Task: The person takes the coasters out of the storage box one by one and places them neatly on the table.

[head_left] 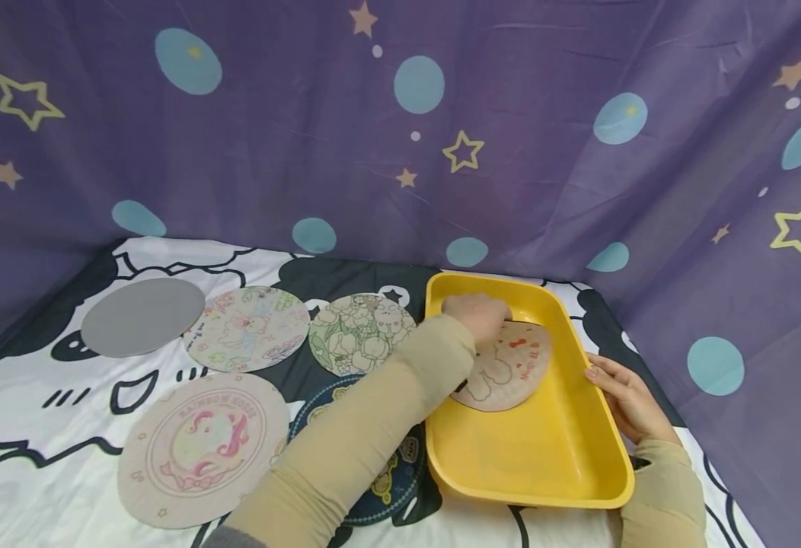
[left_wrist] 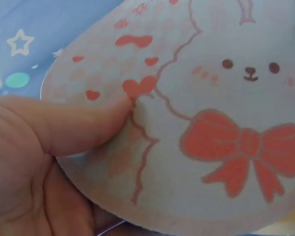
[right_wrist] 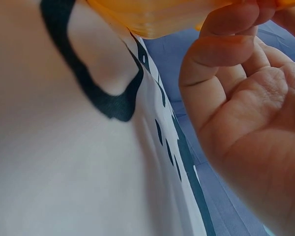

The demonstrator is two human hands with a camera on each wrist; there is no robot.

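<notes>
My left hand [head_left: 479, 316] pinches a round pink mat [head_left: 520, 365] over the yellow plastic bin [head_left: 524, 464]. A white rabbit with a red bow and small red hearts decorates the mat [left_wrist: 236, 98] in the left wrist view, where the thumb presses on its face and the fingers go behind it. Whether the mat touches the bin's floor I cannot tell. On the bin's right side my right hand [head_left: 627, 396] holds the rim, and in the right wrist view its curled fingers [right_wrist: 231, 49] meet the yellow edge.
Left of the bin lie several round mats: a grey one [head_left: 143, 316], a pale patterned one [head_left: 246, 327], a green floral one [head_left: 359, 331], a pink one [head_left: 202, 449] and a dark blue one [head_left: 400, 479] partly under my left arm. A purple curtain [head_left: 291, 114] hangs behind.
</notes>
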